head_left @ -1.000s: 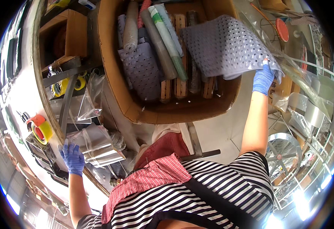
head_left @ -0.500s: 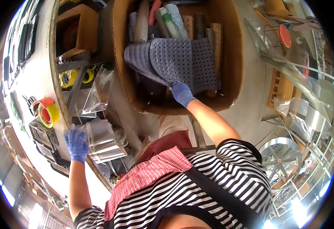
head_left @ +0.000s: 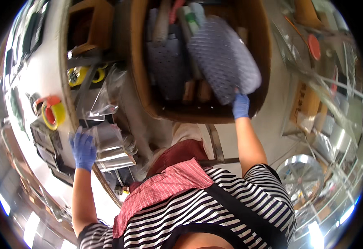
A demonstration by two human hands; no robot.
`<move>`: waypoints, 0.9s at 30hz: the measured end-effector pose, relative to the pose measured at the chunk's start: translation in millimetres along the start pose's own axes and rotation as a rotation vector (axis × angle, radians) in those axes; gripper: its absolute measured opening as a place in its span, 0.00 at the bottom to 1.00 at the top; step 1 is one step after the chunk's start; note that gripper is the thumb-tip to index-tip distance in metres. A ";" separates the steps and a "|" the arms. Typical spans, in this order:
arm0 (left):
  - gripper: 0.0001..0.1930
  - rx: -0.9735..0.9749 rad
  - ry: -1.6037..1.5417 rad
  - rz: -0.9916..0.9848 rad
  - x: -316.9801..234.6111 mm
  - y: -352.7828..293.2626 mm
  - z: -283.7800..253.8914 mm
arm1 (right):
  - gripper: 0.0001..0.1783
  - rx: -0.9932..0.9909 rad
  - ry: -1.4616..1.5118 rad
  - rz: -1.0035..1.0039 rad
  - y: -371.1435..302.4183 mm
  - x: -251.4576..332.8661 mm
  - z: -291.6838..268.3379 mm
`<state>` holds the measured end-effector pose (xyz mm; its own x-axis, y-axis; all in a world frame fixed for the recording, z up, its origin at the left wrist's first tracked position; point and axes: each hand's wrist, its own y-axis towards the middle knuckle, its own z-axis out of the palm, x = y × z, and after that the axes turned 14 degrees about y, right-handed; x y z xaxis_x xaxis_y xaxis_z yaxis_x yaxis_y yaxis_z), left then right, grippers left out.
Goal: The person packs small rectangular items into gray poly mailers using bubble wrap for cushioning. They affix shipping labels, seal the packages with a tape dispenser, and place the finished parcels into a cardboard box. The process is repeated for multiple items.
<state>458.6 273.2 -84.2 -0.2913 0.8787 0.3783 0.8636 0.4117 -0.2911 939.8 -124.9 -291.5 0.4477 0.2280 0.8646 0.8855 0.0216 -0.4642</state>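
My right hand [head_left: 241, 106], in a blue glove, grips the near end of a grey perforated mat [head_left: 218, 58]. The mat is bent over and blurred by motion, inside a large cardboard box [head_left: 142, 89]. Another dark grey perforated mat [head_left: 167, 66] lies to its left in the box, beside several rolled mats [head_left: 162, 25]. My left hand [head_left: 83, 150], also blue-gloved, lies flat with its fingers stretched at the white table's edge [head_left: 71, 110]. Right next to it is a stack of clear plastic bags [head_left: 109, 143].
A yellow and red tape roll [head_left: 53, 114] stands on the table near a black tray [head_left: 46, 145]. Below the tabletop are yellow tape rolls [head_left: 78, 76] and a small brown box [head_left: 92, 27]. To the right are a metal fan [head_left: 301, 176] and a flat carton [head_left: 301, 103].
My right hand has moved right with the grey mat, which has swung right and uncovered the dark mat on the left. My left hand stays at the table's edge.
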 end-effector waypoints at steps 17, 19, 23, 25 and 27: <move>0.09 -0.150 -0.115 -0.010 13.0 -1.7 5.1 | 0.15 1.686 -0.027 0.146 -367.4 209.1 245.3; 0.09 -0.194 -0.194 -0.022 15.3 0.6 6.8 | 0.10 1.907 -0.026 0.207 -452.1 244.7 260.3; 0.10 -0.257 -0.371 -0.100 9.1 -1.2 18.7 | 0.10 2.391 0.153 0.190 -592.9 274.7 275.0; 0.09 -0.287 -0.445 -0.079 16.7 -10.8 -0.3 | 0.11 2.460 0.247 0.245 -635.3 268.7 274.4; 0.08 -0.497 -0.544 -0.259 10.8 -36.8 -15.0 | 0.08 2.403 0.335 0.010 -664.9 247.5 284.9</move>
<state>429.8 263.8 -56.3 -0.5587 0.8172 -0.1415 0.7860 0.5761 0.2242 426.4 194.5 176.3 0.6577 0.1442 0.7393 -0.6136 0.6718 0.4148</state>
